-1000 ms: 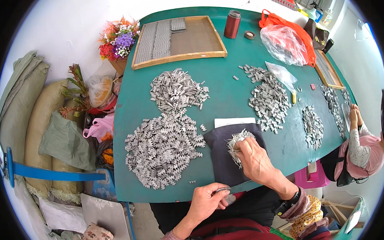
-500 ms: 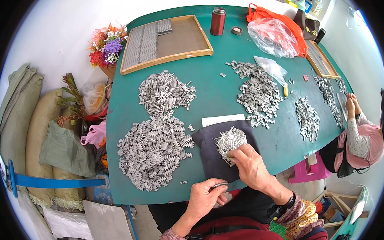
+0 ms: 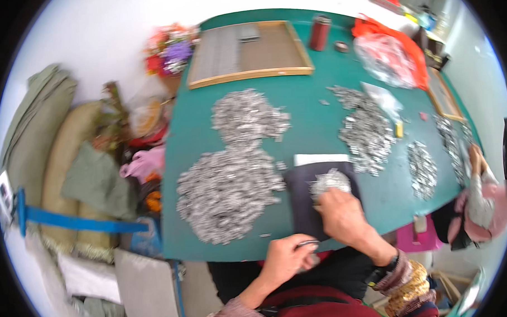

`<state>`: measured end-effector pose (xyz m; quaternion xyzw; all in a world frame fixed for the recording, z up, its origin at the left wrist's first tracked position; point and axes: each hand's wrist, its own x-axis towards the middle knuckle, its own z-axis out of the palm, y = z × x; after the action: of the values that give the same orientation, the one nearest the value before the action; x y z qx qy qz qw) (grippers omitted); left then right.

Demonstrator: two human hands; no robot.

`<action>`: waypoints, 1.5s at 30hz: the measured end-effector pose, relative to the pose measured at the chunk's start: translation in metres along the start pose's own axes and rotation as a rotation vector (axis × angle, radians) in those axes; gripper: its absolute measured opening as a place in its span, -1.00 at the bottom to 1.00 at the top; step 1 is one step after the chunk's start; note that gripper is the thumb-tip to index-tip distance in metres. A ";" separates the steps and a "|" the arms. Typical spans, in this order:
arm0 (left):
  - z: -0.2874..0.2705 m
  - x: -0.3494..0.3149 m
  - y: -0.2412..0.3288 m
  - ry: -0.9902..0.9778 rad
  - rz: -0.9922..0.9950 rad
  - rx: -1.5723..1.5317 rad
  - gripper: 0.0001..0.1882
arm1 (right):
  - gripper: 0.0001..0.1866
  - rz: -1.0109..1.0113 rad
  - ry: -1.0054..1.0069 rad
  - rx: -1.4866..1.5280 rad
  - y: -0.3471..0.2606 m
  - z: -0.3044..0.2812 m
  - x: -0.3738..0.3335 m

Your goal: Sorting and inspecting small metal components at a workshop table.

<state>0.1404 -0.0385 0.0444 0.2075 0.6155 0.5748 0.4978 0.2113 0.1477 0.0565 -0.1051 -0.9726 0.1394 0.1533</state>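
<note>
My left hand point(image 3: 288, 260) is closed at the table's near edge, pinching a small dark, slim piece point(image 3: 307, 243) between thumb and fingers; blur hides its exact kind. My right hand point(image 3: 348, 219) reaches over a dark folded cloth point(image 3: 308, 198) and dips its bunched fingertips into a heap of thin silvery pins point(image 3: 331, 181). Whatever those fingertips grip is hidden. A white sheet point(image 3: 320, 158) sticks out beyond the cloth's far edge. Left of the cloth lies a big heap of small grey metal pieces point(image 3: 227, 193), joined at its far side to a smaller heap point(image 3: 246, 114).
Right of the cloth spreads another heap of metal pieces point(image 3: 367, 138). A wood-framed tray point(image 3: 277, 51), a red flask point(image 3: 319, 33) and an orange bag point(image 3: 411, 47) stand at the back of the green table point(image 3: 313, 111). Another person point(image 3: 486, 200) works at the far right.
The whole view has swung, so the table sits further right and is blurred. My right fingers have gone closer over the pin heap. My left hand keeps its grip on the dark piece.
</note>
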 end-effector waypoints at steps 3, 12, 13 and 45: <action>0.006 0.004 0.003 -0.036 0.055 0.014 -0.84 | -0.92 0.139 -0.054 -0.035 0.002 -0.007 -0.007; 0.013 0.007 -0.008 0.050 0.237 -0.189 -0.90 | -0.74 0.252 0.029 0.283 0.030 -0.019 -0.021; 0.013 0.004 -0.006 0.066 0.260 -0.182 -0.90 | -0.71 0.222 0.055 0.319 0.030 -0.020 -0.022; 0.036 -0.018 0.017 0.040 0.140 -0.036 -0.88 | -0.92 0.336 -0.011 0.948 -0.054 -0.036 -0.062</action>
<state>0.1733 -0.0309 0.0725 0.2294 0.5991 0.6230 0.4476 0.2719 0.0904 0.0894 -0.1784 -0.7726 0.5894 0.1545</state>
